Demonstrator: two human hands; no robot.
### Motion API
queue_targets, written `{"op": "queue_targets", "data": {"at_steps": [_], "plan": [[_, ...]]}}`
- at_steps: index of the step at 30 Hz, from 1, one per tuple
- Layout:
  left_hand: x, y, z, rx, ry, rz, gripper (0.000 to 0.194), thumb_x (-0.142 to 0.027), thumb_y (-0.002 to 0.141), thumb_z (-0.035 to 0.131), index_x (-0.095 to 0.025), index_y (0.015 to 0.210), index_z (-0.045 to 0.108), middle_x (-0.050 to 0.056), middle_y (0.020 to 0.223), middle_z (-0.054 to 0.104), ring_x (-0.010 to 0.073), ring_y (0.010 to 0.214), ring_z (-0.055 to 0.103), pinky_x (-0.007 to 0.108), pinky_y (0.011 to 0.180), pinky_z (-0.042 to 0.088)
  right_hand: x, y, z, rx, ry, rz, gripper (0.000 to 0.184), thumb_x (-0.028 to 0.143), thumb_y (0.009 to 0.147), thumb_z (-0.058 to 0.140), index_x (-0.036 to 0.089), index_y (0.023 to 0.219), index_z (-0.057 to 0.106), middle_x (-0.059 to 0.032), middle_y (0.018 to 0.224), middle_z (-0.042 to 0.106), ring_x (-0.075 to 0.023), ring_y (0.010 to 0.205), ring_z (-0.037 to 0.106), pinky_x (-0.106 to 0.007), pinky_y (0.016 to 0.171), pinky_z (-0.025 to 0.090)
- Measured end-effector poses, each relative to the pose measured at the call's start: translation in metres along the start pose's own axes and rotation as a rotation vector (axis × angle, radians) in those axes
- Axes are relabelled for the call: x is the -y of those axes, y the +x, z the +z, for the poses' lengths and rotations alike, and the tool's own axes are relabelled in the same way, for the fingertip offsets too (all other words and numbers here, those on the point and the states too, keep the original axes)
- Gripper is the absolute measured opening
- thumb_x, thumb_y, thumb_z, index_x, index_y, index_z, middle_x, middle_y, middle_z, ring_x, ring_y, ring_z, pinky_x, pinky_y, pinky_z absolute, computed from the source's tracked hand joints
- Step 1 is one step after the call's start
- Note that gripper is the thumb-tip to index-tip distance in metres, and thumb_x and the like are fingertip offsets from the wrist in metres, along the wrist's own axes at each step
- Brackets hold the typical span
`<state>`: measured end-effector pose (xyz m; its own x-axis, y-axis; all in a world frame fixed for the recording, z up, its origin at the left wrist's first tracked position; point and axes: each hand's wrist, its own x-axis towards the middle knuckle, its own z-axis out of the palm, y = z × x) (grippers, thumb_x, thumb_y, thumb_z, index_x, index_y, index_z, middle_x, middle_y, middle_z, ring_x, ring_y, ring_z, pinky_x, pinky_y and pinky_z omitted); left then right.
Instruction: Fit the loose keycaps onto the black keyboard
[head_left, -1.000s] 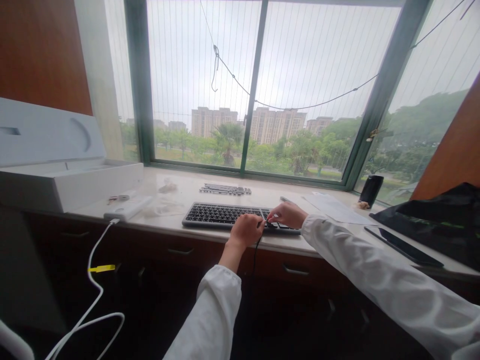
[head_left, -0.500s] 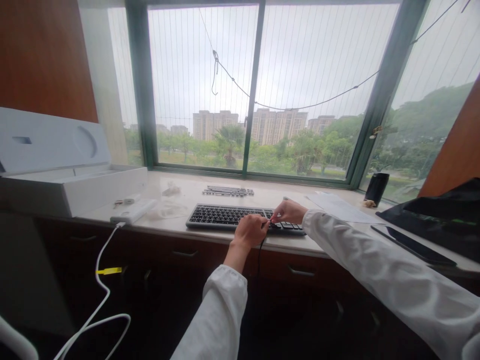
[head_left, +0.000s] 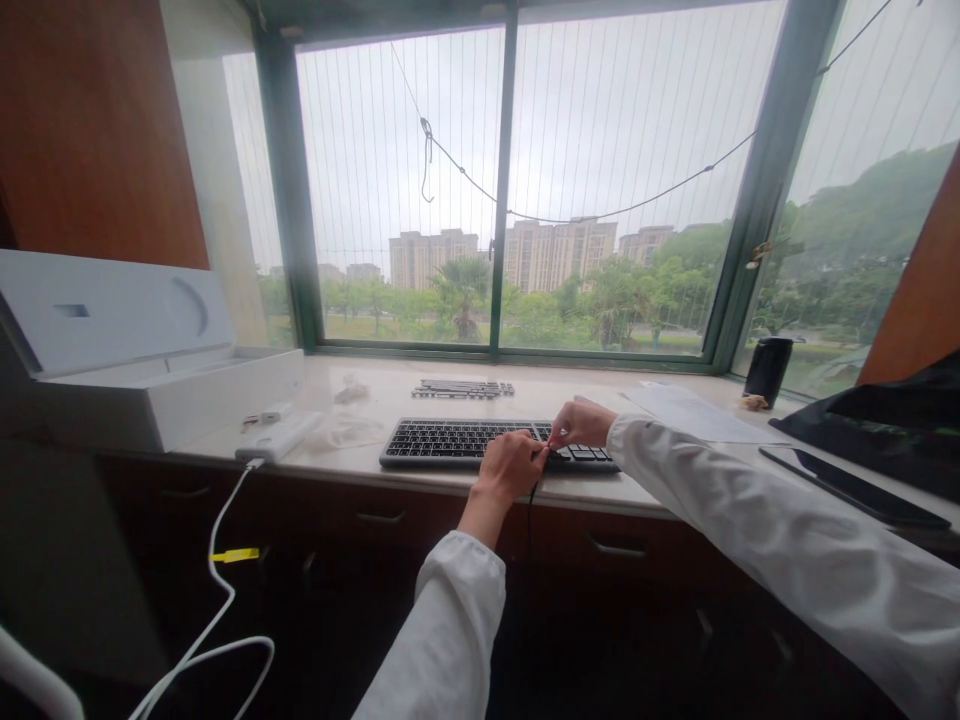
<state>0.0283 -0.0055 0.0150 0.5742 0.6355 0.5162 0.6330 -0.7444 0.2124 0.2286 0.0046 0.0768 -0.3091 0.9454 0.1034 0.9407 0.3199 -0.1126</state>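
Observation:
A dark keyboard (head_left: 457,440) lies on the pale window ledge (head_left: 360,455). My left hand (head_left: 511,466) is closed in front of the keyboard's right part, gripping a thin black cord (head_left: 529,505) that hangs down over the ledge edge. My right hand (head_left: 581,423) is pinched just to its right, over the keys, fingertips meeting the left hand's; what it pinches is too small to name. Both arms wear white sleeves.
An open white box (head_left: 150,375) stands at the left. A white power bank (head_left: 279,437) with a white cable (head_left: 217,570) lies near it. A strip of loose keys (head_left: 465,388), papers (head_left: 697,415), a black cup (head_left: 769,370), a phone (head_left: 851,487) and a black bag (head_left: 885,425) are on the ledge.
The view has tilted and shifted slightly. Both hands stay together at the keyboard's right part, with only small finger movement.

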Motion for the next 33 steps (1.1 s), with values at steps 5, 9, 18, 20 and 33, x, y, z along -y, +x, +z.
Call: {"op": "queue_targets", "data": {"at_steps": [5, 9, 18, 20, 33], "plan": [[-0.002, 0.0, -0.003, 0.031, 0.012, -0.009, 0.04, -0.045, 0.095, 0.037, -0.029, 0.097, 0.073, 0.003, 0.098, 0.068, 0.0195, 0.086, 0.064, 0.031, 0.076, 0.047, -0.007, 0.004, 0.002, 0.05, 0.086, -0.037, 0.036, 0.051, 0.068, 0.068, 0.022, 0.088, 0.079, 0.0031, 0.051, 0.049, -0.0077, 0.051, 0.038, -0.023, 0.049, 0.023], [-0.004, 0.0, -0.005, 0.047, 0.019, -0.011, 0.039, -0.045, 0.095, 0.037, -0.03, 0.097, 0.073, 0.002, 0.101, 0.068, 0.0187, 0.087, 0.064, 0.03, 0.077, 0.047, -0.01, 0.007, 0.003, 0.067, 0.068, -0.046, 0.033, 0.047, 0.068, 0.071, 0.022, 0.089, 0.079, 0.0012, 0.057, 0.056, -0.0083, 0.054, 0.041, -0.022, 0.05, 0.025], [-0.003, -0.001, -0.003, 0.022, 0.011, -0.01, 0.035, -0.042, 0.094, 0.041, -0.029, 0.093, 0.074, 0.002, 0.096, 0.068, 0.0179, 0.085, 0.064, 0.029, 0.077, 0.047, 0.009, -0.017, 0.009, -0.102, -0.018, 0.046, 0.02, 0.041, 0.075, 0.067, 0.029, 0.085, 0.079, 0.0006, 0.063, 0.064, -0.0092, 0.057, 0.05, -0.021, 0.052, 0.029], [-0.003, -0.001, -0.003, 0.026, 0.013, -0.015, 0.036, -0.042, 0.094, 0.04, -0.028, 0.093, 0.074, 0.002, 0.095, 0.068, 0.0179, 0.085, 0.064, 0.029, 0.077, 0.047, 0.014, -0.018, 0.008, -0.104, -0.047, 0.062, 0.018, 0.04, 0.074, 0.067, 0.03, 0.084, 0.079, 0.0007, 0.064, 0.065, -0.0096, 0.059, 0.052, -0.021, 0.052, 0.029], [0.0, -0.002, -0.001, -0.013, -0.03, -0.009, 0.031, -0.04, 0.093, 0.044, -0.029, 0.099, 0.073, 0.002, 0.095, 0.069, 0.0183, 0.085, 0.065, 0.029, 0.078, 0.048, -0.01, -0.017, 0.025, -0.111, 0.306, -0.012, 0.048, 0.059, 0.073, 0.063, 0.017, 0.091, 0.079, 0.0001, 0.055, 0.056, -0.0093, 0.053, 0.039, -0.023, 0.05, 0.026]]}}
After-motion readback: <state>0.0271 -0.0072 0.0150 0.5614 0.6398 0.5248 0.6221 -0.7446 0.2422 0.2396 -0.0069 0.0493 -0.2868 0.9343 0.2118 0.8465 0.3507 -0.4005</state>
